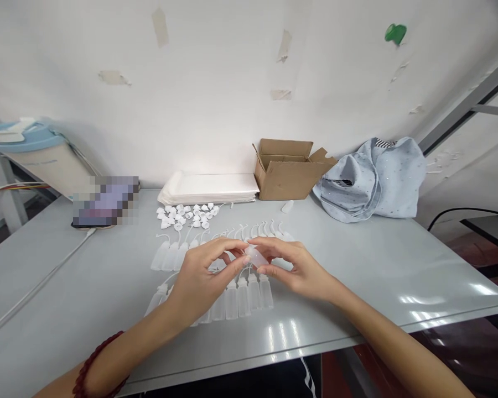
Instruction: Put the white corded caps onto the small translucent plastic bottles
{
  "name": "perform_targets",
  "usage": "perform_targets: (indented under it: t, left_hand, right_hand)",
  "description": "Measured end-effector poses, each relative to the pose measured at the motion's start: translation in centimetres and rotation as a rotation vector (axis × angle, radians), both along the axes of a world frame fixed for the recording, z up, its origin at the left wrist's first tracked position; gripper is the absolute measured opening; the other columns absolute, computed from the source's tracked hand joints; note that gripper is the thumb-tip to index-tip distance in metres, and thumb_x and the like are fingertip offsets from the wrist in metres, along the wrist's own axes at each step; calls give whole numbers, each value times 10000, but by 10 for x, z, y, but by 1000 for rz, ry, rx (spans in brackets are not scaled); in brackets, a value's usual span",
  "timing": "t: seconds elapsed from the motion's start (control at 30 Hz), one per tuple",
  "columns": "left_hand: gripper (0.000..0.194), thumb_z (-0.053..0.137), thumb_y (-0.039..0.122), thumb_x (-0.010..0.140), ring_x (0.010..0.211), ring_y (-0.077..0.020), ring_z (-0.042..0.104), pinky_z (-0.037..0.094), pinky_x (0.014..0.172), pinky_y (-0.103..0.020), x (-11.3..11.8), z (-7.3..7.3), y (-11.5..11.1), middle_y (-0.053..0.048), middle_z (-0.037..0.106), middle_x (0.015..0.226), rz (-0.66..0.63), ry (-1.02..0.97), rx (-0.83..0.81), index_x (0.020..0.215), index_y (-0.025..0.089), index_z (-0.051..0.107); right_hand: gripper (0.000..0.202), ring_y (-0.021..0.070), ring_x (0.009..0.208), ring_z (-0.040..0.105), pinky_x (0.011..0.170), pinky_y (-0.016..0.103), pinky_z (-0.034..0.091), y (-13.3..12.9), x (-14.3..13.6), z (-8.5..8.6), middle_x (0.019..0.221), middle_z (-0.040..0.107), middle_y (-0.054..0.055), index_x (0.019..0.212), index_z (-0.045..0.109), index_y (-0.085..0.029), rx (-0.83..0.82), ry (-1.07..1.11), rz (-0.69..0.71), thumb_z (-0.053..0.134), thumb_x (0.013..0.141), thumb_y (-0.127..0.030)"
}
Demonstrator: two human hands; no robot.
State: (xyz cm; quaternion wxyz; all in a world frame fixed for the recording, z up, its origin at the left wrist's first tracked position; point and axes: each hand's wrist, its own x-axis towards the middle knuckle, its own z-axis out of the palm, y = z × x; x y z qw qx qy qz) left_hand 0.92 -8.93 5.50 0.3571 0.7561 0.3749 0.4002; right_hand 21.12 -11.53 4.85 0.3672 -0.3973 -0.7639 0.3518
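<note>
Over two rows of small plastic bottles, I hold one small translucent bottle (256,257) tilted between my hands. My left hand (205,268) pinches its upper left end, where the neck is mostly hidden by the fingertips. On the other side, my right hand (296,268) grips the bottle's body between thumb and fingers. The front row of bottles (243,298) lies below my hands, partly covered by my left forearm. Behind it is the back row of bottles (161,255), with thin white strap-like tails pointing toward the wall.
Loose white caps (178,216) lie before a stack of white sheets or sleeves (216,188). An open cardboard box (288,179) and pale blue fabric (369,185) stand to the right. A single translucent piece (288,207) lies by the box. A phone (105,204) and large cup (41,155) are left.
</note>
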Motion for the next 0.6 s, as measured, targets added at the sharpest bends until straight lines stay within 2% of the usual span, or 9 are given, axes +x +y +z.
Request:
perform_targets:
  t: [0.1,0.33,0.6]
  left_hand:
    - [99,640,244,817,689,-117,636,537,647,-224,0,0,-1,15,705,852,-15,-18,-62,905,224,681]
    - [119,598,293,858,790,-132,650,536,699,-229,1,1,-2,18,714,874,-44,-33,-137,906,251,699]
    - [89,608,264,847,694,-114,616,521,583,-210,2,-3,-1,5,676,848,-32,13,-51,888,227,677]
  right_hand:
    - [425,147,919,614,780,310,520,-1,-3,0,1173,632,26,1292,511,-322,13,37,38,552,890,-187]
    - [411,163,993,615,775,305,530,-2,-4,-1,1162,649,27,1254,554,-314,45,58,10,566,873,-160]
    - [404,154,894,639,720,296,553,-1,-6,-7,1133,664,40,1243,565,-284,87,80,-10,582,859,-161]
